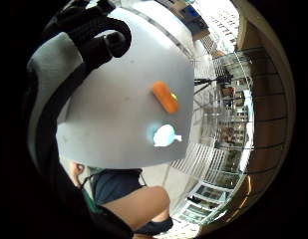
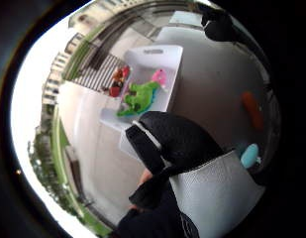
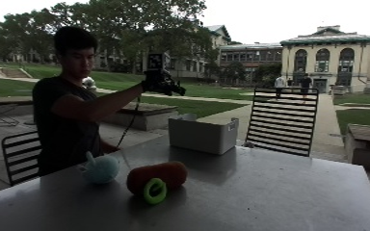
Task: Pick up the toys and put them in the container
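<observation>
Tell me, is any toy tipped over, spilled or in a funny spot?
Nothing spilled or broken. Two toys lie on the table: an orange toy and a blue toy. Others sit in the container. The hand is raised above the table, not touching any toy.

One bench [image 3: 287,192] is carrying the things, and one white container [image 3: 203,133] is standing on it toward the far edge. Two toys are lying on the bare bench near the person: one orange toy [image 3: 163,176] with a green ring at its end, and one light blue toy [image 3: 100,168] just beside it. Inside the container, the thumb side palm view is showing at least three more toys: one green toy [image 2: 137,98], one pink toy [image 2: 159,77] and one red toy [image 2: 118,84] near the container's rim. Two slatted chairs are standing at the bench, one chair [image 3: 281,120] behind the container and one chair [image 3: 19,154] behind the person.
</observation>
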`<state>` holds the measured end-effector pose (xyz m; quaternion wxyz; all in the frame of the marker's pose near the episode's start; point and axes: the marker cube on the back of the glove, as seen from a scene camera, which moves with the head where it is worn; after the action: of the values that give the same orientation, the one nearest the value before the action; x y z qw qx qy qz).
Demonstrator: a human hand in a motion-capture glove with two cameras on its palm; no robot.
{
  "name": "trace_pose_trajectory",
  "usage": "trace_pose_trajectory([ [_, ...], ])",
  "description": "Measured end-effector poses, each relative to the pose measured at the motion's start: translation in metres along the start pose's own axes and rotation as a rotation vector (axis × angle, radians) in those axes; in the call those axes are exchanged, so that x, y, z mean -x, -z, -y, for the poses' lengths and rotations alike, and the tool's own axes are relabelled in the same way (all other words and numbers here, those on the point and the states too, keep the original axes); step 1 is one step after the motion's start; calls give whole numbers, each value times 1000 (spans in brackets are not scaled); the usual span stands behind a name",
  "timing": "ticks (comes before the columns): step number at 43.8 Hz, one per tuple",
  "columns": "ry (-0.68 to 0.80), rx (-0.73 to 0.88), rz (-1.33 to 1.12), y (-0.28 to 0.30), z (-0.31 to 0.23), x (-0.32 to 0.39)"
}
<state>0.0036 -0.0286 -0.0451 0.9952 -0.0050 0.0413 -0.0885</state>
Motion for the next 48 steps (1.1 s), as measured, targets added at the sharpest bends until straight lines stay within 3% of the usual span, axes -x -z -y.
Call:
trace_pose_trajectory([
  [27, -345, 155, 65, -99, -116, -224],
  [48, -450, 349, 139, -241, -175, -270],
])
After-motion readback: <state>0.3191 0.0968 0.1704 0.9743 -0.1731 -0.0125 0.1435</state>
